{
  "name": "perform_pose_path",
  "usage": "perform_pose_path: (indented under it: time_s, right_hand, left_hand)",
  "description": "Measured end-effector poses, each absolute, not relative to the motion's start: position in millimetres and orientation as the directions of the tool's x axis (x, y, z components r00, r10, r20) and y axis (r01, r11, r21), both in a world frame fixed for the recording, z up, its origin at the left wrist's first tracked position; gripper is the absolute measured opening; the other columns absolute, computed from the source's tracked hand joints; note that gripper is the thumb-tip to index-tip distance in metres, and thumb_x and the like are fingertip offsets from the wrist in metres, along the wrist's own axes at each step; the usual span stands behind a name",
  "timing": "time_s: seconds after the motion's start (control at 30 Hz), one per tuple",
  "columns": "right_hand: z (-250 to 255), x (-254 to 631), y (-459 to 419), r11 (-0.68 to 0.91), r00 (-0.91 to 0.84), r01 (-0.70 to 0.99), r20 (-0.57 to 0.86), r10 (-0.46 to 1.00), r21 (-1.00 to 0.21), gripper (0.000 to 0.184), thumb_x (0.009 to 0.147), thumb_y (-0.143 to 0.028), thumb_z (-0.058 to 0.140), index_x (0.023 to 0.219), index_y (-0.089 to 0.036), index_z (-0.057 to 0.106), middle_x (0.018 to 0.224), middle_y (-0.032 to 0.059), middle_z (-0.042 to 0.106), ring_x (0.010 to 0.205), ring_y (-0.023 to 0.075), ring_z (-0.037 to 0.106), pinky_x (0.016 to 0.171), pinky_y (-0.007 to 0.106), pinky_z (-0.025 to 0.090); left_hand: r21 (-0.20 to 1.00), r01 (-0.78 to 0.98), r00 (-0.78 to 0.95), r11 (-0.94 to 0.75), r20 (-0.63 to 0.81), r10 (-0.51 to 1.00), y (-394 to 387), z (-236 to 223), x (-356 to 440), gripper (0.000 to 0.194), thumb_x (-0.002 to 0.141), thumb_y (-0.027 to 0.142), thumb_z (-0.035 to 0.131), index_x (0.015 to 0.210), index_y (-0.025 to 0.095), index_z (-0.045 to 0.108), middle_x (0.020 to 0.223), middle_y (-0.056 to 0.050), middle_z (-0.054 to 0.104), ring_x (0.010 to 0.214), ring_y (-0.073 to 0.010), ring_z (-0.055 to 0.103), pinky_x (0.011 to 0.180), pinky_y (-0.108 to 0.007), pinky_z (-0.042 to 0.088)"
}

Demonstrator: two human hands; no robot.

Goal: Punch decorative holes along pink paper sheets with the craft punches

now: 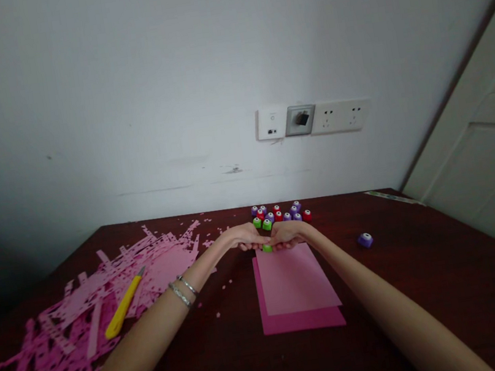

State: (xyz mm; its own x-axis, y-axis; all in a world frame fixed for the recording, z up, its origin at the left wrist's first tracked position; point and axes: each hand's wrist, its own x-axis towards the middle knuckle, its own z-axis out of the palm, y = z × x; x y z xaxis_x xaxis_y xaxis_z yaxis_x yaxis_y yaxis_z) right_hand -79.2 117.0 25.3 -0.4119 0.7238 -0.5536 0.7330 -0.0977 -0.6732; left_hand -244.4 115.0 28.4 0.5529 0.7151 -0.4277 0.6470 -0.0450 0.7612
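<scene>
My left hand (245,238) and my right hand (286,235) meet at the far edge of a pink paper sheet (295,279). Both are closed around a small green paper punch (267,248), which sits at the paper's top edge. A darker pink sheet (303,320) lies under the lighter one. Two silver bangles (183,291) circle my left wrist. Just behind my hands stands a cluster of several small punches (280,214) in purple, red and green.
A heap of punched pink paper strips (85,315) covers the table's left side, with a yellow utility knife (123,306) on it. A lone purple punch (365,240) sits to the right. Wall sockets (312,118) are behind; a door (489,155) is at right.
</scene>
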Motion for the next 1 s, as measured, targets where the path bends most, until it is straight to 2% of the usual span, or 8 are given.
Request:
perform_pose_path:
  time_s: [0.2,0.37,0.43,0.53,0.63,0.73,0.87,1.0]
  right_hand:
    - [14.9,-70.5,112.7,0.031,-0.44,0.676,-0.369,0.819,-0.737,0.035,0.072,-0.036,0.065,0.05,-0.013,0.051,0.039,-0.0055,0.045,0.032,0.0035,0.036,0.033,0.016,0.027]
    - [12.1,-60.1,106.4,0.097,-0.449,0.627,-0.257,0.856,-0.773,0.046,0.074,-0.054,0.056,0.052,-0.014,0.05,0.041,-0.0036,0.046,0.033,0.0048,0.039,0.034,0.017,0.03]
    - [14.1,-55.5,104.2,0.119,-0.453,0.619,-0.229,0.862,-0.776,0.05,0.075,-0.06,0.051,0.056,-0.014,0.053,0.044,-0.003,0.047,0.034,0.0054,0.04,0.034,0.018,0.031]
    - [14.2,-51.4,102.5,0.235,-0.466,0.63,-0.118,0.877,-0.741,0.046,0.071,-0.058,0.057,0.068,-0.012,0.059,0.05,-0.0029,0.05,0.038,0.0062,0.041,0.037,0.019,0.032]
    - [6.4,-52.2,102.2,0.409,-0.516,0.62,0.046,0.856,-0.669,0.04,0.07,-0.048,0.063,0.087,-0.012,0.063,0.063,0.0002,0.057,0.051,0.009,0.049,0.046,0.02,0.037]
    - [-5.0,-54.9,101.1,0.561,-0.563,0.622,0.185,0.805,-0.547,0.035,0.07,-0.039,0.066,0.095,-0.014,0.065,0.08,0.0057,0.061,0.07,0.0147,0.055,0.061,0.025,0.043]
    - [-14.9,-56.1,96.5,0.603,-0.558,0.627,0.256,0.789,-0.493,0.032,0.073,-0.035,0.063,0.099,-0.016,0.065,0.093,0.0078,0.058,0.082,0.018,0.055,0.075,0.029,0.044]
    - [-18.6,-55.6,92.4,0.606,-0.549,0.629,0.273,0.79,-0.487,0.025,0.077,-0.034,0.059,0.095,-0.018,0.065,0.096,0.007,0.057,0.086,0.0189,0.054,0.077,0.03,0.043]
  left_hand:
    - [0.687,0.685,0.461,-0.244,-0.149,0.875,104.5,23.2,-240.9,0.044,0.069,0.054,0.058,0.052,0.015,0.049,0.043,0.005,0.037,0.041,-0.0065,0.035,0.041,-0.021,0.025]
    - [0.341,0.856,0.349,-0.39,0.177,0.92,63.4,29.6,-231.4,0.029,0.082,0.038,0.047,0.073,0.014,0.06,0.078,-0.007,0.059,0.072,-0.0183,0.054,0.059,-0.027,0.039]
    - [0.171,0.858,0.44,-0.485,0.244,0.864,39.8,29.4,-228.2,0.031,0.084,0.038,0.043,0.09,0.012,0.06,0.095,-0.013,0.058,0.092,-0.0257,0.052,0.072,-0.033,0.041]
    - [0.062,0.777,0.611,-0.626,0.162,0.775,8.6,22.7,-226.2,0.048,0.085,0.048,0.042,0.112,0.01,0.053,0.118,-0.019,0.05,0.111,-0.0325,0.043,0.09,-0.042,0.035]
    - [0.108,0.727,0.683,-0.678,-0.013,0.73,-10.8,11.6,-226.3,0.073,0.082,0.063,0.036,0.132,0.01,0.037,0.139,-0.023,0.029,0.129,-0.0399,0.021,0.099,-0.05,0.024]
    - [0.153,0.745,0.665,-0.649,-0.097,0.741,-19.9,2.1,-226.6,0.084,0.08,0.07,0.024,0.139,0.01,0.024,0.144,-0.023,0.017,0.133,-0.0408,0.003,0.102,-0.056,0.013]
    - [0.158,0.769,0.639,-0.62,-0.135,0.758,-24.1,-2.5,-227.4,0.086,0.079,0.072,0.018,0.141,0.012,0.02,0.145,-0.024,0.013,0.133,-0.0404,0.001,0.101,-0.059,0.009]
    - [0.156,0.773,0.634,-0.614,-0.161,0.757,-25.0,-1.7,-228.7,0.086,0.078,0.073,0.02,0.141,0.014,0.019,0.145,-0.024,0.014,0.132,-0.0417,0.004,0.1,-0.061,0.011]
